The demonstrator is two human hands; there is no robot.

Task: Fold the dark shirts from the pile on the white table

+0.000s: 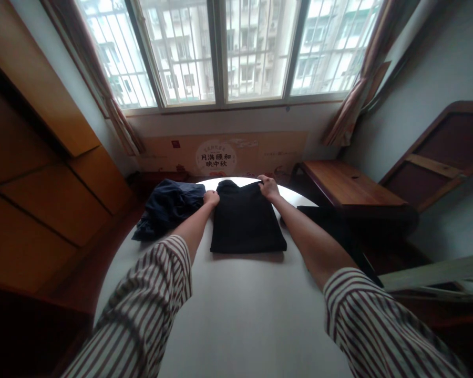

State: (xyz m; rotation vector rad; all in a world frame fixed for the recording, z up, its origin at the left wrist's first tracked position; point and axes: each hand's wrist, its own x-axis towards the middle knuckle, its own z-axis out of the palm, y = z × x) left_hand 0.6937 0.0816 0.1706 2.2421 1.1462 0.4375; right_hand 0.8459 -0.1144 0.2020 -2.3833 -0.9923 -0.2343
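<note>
A black garment (246, 223), folded into a neat rectangle, lies flat on the white round table (256, 315). What kind of garment it is does not show. My left hand (212, 198) grips its far left edge, fingers closed. At its far right corner, my right hand (268, 188) pinches the cloth between thumb and fingers. Left of the folded garment, close to my left hand, sits a crumpled heap of dark blue clothing (167, 207). More black cloth (327, 226) hangs over the table's right edge, partly behind my right forearm.
Beyond the table stand a wooden desk (350, 181) at the right and a printed cardboard panel (224, 152) under the barred window (256, 52). Wooden cabinets (39, 205) line the left wall. A pale rail (437, 270) juts in at the right.
</note>
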